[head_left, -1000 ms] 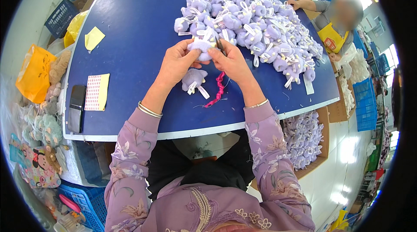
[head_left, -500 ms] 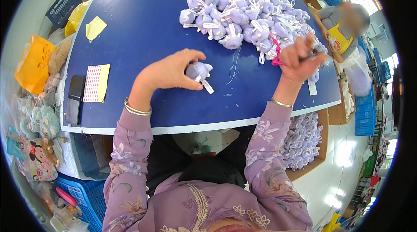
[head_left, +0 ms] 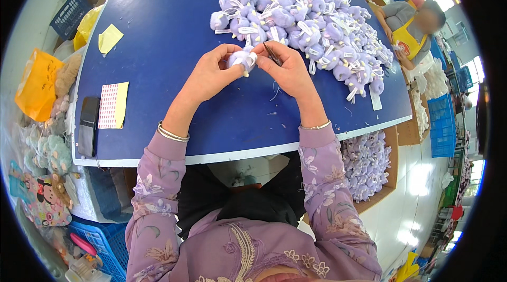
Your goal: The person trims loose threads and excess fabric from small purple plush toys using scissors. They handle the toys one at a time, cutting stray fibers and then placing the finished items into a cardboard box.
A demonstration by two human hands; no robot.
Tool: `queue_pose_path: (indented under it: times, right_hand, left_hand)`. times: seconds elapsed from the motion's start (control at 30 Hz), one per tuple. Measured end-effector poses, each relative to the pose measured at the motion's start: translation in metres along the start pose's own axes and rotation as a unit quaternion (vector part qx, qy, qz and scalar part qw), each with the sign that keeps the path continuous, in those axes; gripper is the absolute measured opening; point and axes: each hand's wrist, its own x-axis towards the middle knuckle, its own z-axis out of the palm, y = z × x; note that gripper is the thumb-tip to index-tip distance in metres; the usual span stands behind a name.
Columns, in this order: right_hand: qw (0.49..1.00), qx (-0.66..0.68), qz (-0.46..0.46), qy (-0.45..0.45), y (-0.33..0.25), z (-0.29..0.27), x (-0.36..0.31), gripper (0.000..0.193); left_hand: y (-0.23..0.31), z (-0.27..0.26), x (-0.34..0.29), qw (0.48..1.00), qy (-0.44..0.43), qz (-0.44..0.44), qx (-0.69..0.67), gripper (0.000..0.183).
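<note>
My left hand (head_left: pixel 215 73) is closed around a small lavender plush toy (head_left: pixel 241 59) with pale yellow tips and a white tag, held above the blue table. Against the toy's right side, my right hand (head_left: pixel 290 73) pinches at the white tag or loop with thumb and forefinger. A small dark pointed tool (head_left: pixel 272 56), perhaps thread snips, sits in the same right hand; its lower part is hidden in the fingers. Just beyond both hands, a large heap of like plush toys (head_left: pixel 317 31) with white tags and loops spreads across the table.
On the left of the blue table (head_left: pixel 158 70) lie a black phone (head_left: pixel 88 126), a sticker sheet (head_left: pixel 110 106) and a yellow paper (head_left: pixel 110 39). A cardboard box (head_left: pixel 392 176) of plush toys stands below the right edge. A co-worker (head_left: pixel 409 31) sits at the far right.
My right hand has come from the heap at the right to the toy in my left hand. The left hand has lifted slightly and turned the toy. A pink ribbon-like thing beside the right hand no longer shows.
</note>
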Motion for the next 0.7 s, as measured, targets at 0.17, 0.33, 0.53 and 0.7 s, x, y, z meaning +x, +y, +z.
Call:
queue_pose_path:
  times: [0.17,0.33,0.53,0.7]
  right_hand:
    - [0.996,-0.086,0.003,-0.003,0.005,-0.003,-0.002,0.014]
    - [0.995,-0.035,0.053,0.072,-0.009,-0.007,-0.003,0.013]
    - [0.956,0.290,-0.018,0.050,0.006,-0.049,-0.002,0.020]
    - [0.992,0.038,0.069,0.103,-0.003,-0.020,0.001,0.022]
  left_hand:
    - [0.001,0.002,0.001,0.998,0.000,-0.017,-0.052,0.045]
    - [0.000,0.001,0.000,0.998,0.011,-0.015,-0.067,0.043]
    - [0.002,0.004,0.002,0.997,0.061,0.021,-0.030,0.036]
    - [-0.003,0.000,0.003,0.988,0.032,-0.049,-0.145,0.036]
